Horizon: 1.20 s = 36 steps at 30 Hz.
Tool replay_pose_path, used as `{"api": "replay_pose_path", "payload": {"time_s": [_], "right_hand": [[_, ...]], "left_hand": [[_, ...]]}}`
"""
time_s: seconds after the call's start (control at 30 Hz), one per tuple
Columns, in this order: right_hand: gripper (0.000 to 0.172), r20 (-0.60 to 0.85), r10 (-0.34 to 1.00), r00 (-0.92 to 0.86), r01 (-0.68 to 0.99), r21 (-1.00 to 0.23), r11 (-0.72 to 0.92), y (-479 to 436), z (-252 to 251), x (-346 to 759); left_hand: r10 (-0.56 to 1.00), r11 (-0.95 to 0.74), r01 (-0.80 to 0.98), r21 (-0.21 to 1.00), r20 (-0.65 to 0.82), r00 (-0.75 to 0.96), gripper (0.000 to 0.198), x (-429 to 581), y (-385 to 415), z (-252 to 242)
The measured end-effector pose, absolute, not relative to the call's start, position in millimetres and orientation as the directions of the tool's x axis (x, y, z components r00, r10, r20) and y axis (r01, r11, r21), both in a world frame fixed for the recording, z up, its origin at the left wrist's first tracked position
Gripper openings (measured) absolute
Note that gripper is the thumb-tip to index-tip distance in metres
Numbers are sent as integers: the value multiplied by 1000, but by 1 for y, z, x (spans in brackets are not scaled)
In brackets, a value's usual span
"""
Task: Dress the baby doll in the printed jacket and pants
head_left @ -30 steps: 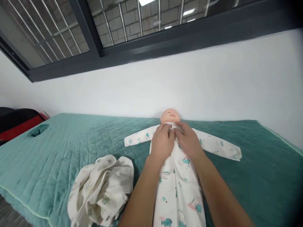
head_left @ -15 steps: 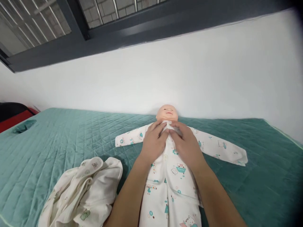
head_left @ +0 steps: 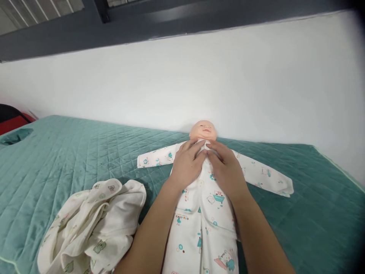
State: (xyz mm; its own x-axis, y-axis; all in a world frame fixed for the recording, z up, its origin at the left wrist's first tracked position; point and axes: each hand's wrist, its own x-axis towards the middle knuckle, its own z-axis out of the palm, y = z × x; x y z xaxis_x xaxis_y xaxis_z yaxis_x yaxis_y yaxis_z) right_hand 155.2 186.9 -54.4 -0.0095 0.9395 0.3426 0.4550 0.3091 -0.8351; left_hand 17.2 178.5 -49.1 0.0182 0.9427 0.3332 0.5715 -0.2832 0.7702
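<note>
A baby doll (head_left: 203, 131) lies on its back, head against the wall, in a white printed baby shirt (head_left: 218, 205) with long sleeves spread out to both sides. White printed trousers (head_left: 185, 241) cover its lower part. My left hand (head_left: 186, 163) rests on the chest, thumb and fingers closed on the left front edge of the shirt just below the collar. My right hand (head_left: 226, 167) mirrors it on the other front edge, the two thumbs almost touching. The fingertips partly hide the fastening there. A pale button (head_left: 201, 183) shows lower on the front.
A crumpled white baby garment (head_left: 94, 228) with animal prints lies left of my left forearm. Underneath everything is a green quilted bed cover (head_left: 94, 152), with a hole (head_left: 17, 137) at far left. Behind stand a white wall (head_left: 256, 83) and a dark window frame (head_left: 171, 23).
The view has tilted down slightly, so the scene sits higher in the picture. Both hands stay at the shirt's collar with only small finger shifts.
</note>
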Motion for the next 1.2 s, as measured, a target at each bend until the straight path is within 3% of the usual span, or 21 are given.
{"api": "replay_pose_path", "payload": {"time_s": [0.23, 0.4, 0.67, 0.8, 1.2], "right_hand": [[39, 367, 926, -87, 518, -777, 357, 189, -56, 156], [39, 401, 911, -93, 483, -782, 394, 187, -63, 159], [45, 396, 911, -112, 417, -813, 405, 146, -75, 169], [40, 371, 922, -111, 346, -855, 386, 127, -78, 173], [29, 325, 940, -105, 371, -864, 340, 126, -69, 174]], "left_hand": [[947, -268, 561, 783, 320, 5, 39, 17, 177, -48], [905, -351, 499, 792, 424, -36, 29, 17, 175, -52], [884, -410, 459, 788, 468, -14, 24, 9, 157, -62], [886, -429, 400, 810, 464, 10, 25, 3, 149, -65], [920, -371, 288, 883, 392, -16, 20, 4, 147, -64]]}}
